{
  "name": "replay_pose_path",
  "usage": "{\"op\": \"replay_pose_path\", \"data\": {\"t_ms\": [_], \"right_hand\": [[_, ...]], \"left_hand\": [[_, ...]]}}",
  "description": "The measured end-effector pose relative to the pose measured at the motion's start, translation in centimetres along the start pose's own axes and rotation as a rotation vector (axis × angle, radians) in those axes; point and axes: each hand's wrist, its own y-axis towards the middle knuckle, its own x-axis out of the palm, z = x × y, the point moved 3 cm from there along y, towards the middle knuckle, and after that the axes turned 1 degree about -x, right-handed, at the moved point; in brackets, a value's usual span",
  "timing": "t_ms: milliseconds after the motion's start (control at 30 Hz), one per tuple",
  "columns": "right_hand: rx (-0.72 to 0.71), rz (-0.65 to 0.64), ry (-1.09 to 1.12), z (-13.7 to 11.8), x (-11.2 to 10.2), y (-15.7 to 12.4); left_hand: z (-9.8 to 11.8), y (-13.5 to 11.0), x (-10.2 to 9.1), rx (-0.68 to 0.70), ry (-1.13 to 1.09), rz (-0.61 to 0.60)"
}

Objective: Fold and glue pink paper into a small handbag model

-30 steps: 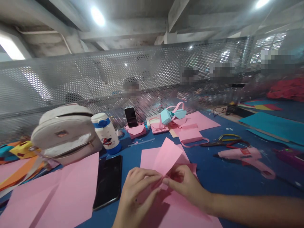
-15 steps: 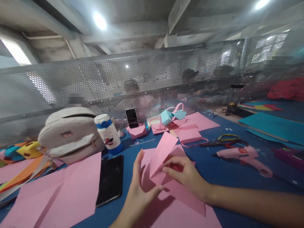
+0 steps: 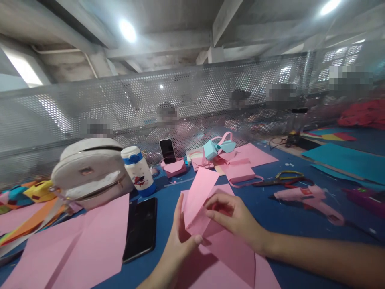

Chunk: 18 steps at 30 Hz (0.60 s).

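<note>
A folded piece of pink paper is held up off the table, one flap standing and a longer panel slanting down to the right. My left hand cups its left side, thumb at the lower fold and fingers partly hidden behind it. My right hand is closed, thumb and fingertips pinching the paper along the inner fold. Below lies a larger pink sheet. Left of my hands, a black phone lies on the blue table.
At the left are large pink sheets, a white backpack and a bottle. Folded pink paper pieces lie ahead. On the right are scissors, a pink glue gun and blue sheets. A perforated metal screen stands behind.
The standing flap has shifted left and tilted slightly toward my left hand. My left fingers now sit closer against the paper. My right hand keeps its pinch in nearly the same place.
</note>
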Motion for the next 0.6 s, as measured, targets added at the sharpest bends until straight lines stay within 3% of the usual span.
{"op": "replay_pose_path", "data": {"t_ms": [200, 433, 600], "right_hand": [[-0.168, 0.007, -0.037, -1.6, -0.8, 0.4], [-0.240, -0.050, -0.292, -2.4, -1.1, 0.6], [-0.366, -0.071, -0.446, -3.1, -1.3, 0.8]], "left_hand": [[-0.3, 0.2, -0.2, -0.009, -0.012, 0.058], [-0.5, -0.1, 0.1, -0.031, -0.041, 0.034], [-0.5, 0.0, -0.2, -0.004, 0.022, 0.057]]}}
